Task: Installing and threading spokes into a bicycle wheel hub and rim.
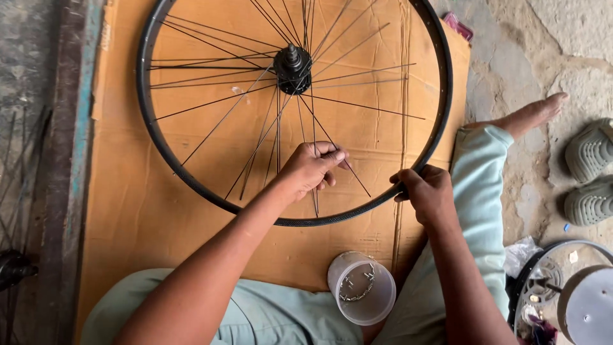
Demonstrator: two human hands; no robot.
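Nearest us, between our knees in pale green trousers (281, 316), stands a translucent plastic cup (361, 288) with a scatter of small metal spoke nipples in its bottom. It sits on the sheet of brown cardboard (128, 211) that covers the floor, just below the wheel.

Our left hand (311, 169) is inside the bicycle wheel rim (191, 184). Its grip is closed, fingertips pinched around a thin spoke (316, 191) near the rim's lower arc. Our right hand (429, 193) has its fingers curled shut over the rim's lower right edge, holding it steady.

The wheel lies flat on the cardboard, with its black hub (292, 68) farther off and many spokes fanning out loose, several not yet reaching the rim.

We judge the rim light and stiff, a hoop best held at its edge, as the right hand does. The spokes look springy and slender, easy to bend or kink, so a fingertip pinch close to the free end suits them. The hub, the heaviest part, anchors the wheel.

Beyond, to the right, lie a bare foot (533, 114) and a pair of grey sandals (590, 174) on rough concrete floor (575, 38).
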